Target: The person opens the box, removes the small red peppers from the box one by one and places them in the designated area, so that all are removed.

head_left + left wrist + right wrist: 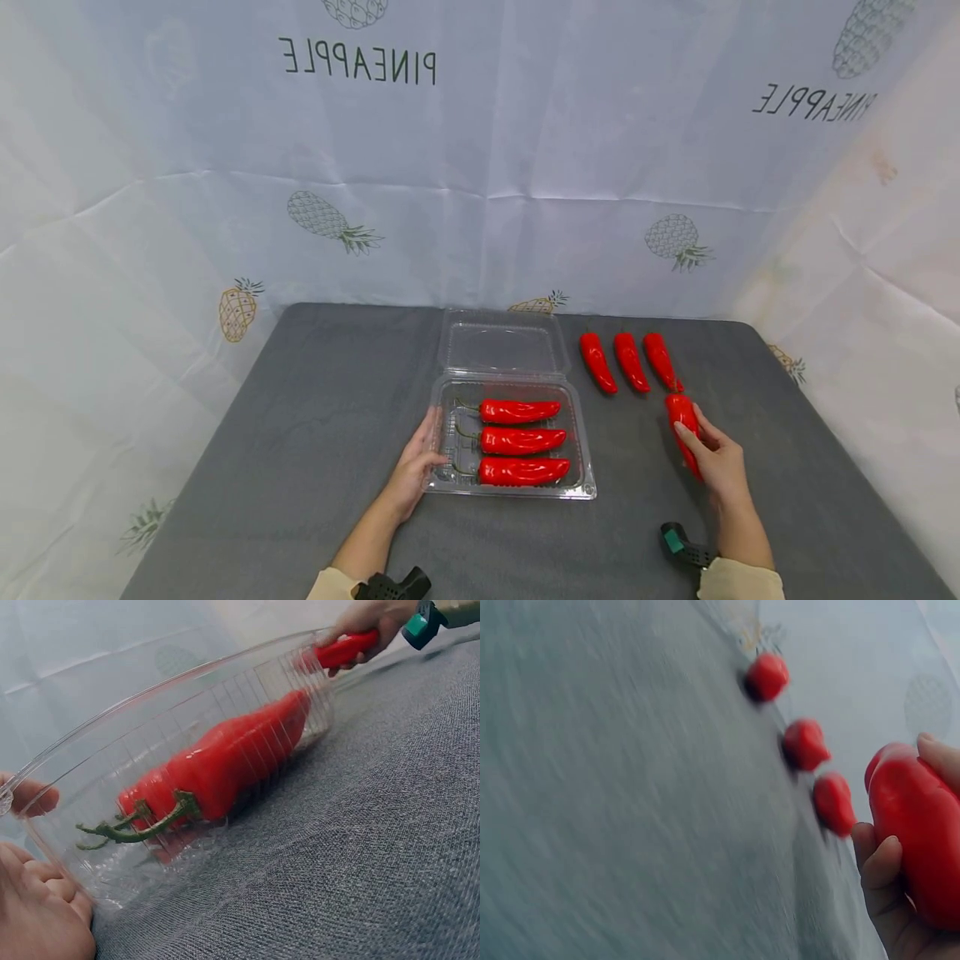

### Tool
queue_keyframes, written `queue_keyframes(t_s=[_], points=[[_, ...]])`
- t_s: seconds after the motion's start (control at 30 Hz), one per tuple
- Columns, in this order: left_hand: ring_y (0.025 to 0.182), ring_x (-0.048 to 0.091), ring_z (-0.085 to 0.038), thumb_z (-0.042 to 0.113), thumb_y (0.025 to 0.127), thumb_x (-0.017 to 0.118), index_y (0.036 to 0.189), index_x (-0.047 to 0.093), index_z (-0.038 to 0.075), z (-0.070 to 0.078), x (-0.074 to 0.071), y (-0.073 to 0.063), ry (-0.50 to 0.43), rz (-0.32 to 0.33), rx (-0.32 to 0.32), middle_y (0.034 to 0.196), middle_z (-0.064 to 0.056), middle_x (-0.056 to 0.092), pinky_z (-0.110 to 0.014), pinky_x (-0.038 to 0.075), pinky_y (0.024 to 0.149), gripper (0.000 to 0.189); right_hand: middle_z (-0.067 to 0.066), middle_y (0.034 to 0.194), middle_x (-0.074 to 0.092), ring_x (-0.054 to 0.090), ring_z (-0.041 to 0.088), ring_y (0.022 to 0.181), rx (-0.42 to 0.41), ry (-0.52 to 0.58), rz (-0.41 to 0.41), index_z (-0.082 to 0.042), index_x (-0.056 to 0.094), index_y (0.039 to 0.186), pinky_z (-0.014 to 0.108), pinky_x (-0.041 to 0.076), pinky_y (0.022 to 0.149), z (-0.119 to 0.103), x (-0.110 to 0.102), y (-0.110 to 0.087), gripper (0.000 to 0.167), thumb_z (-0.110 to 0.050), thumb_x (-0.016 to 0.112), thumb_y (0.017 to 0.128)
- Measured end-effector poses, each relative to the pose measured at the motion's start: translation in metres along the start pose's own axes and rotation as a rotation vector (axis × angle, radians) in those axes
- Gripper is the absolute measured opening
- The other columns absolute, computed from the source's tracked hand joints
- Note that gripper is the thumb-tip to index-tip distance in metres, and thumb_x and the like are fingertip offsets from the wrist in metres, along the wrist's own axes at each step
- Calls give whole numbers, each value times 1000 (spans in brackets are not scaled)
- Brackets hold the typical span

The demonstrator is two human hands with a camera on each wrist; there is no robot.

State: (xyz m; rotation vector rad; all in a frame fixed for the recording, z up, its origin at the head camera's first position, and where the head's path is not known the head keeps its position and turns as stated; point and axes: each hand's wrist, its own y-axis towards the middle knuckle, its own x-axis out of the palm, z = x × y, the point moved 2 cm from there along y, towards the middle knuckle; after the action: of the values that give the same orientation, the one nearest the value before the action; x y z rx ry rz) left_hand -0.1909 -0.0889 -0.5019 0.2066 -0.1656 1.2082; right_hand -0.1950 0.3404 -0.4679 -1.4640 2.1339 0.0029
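A clear plastic clamshell box (588,467) stands with its lid (504,346) folded back. Three red peppers lie crosswise in its base, green stems to the left; the front one (525,472) is nearest me. My left hand (408,475) grips the box's left wall, its thumb over the rim and the other fingers outside. At the right, my right hand (720,462) holds another red pepper (681,421) between thumb and fingers, stem end pointing away. In the right wrist view this pepper (915,832) looks large and close, raised off the cloth.
Behind my right hand, three more red peppers lie in a row: left (597,363), middle (632,362) and right (660,360). A grey cloth (322,417) covers the table. White curtains (480,150) printed with pineapples hang behind and at the sides.
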Motion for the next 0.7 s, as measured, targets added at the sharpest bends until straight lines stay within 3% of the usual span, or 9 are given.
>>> queue_keyframes(t_s=[0.27,0.47,0.7], points=[[141,-15,-34,-8,81,39,146,-10,-3,1,0,-1,4,-3,-1,155,-20,-12,1,18,98,82,21,148,29,41,14,97,14,3,73,-30,21,145,17,51,60,5,-22,18,72,-51,55,85],[142,-15,-33,-8,81,40,146,-12,-3,0,0,-3,7,5,-20,155,-18,-12,1,19,97,83,29,148,25,39,34,116,-40,-107,54,-21,18,146,13,47,57,-4,-34,39,72,-51,49,88],[142,-14,-32,-8,81,39,147,-11,-2,1,-1,-3,6,13,-21,155,-18,-11,1,19,98,83,30,149,21,34,39,123,-83,-133,35,-11,23,145,9,44,56,-14,-44,67,67,-47,43,92]])
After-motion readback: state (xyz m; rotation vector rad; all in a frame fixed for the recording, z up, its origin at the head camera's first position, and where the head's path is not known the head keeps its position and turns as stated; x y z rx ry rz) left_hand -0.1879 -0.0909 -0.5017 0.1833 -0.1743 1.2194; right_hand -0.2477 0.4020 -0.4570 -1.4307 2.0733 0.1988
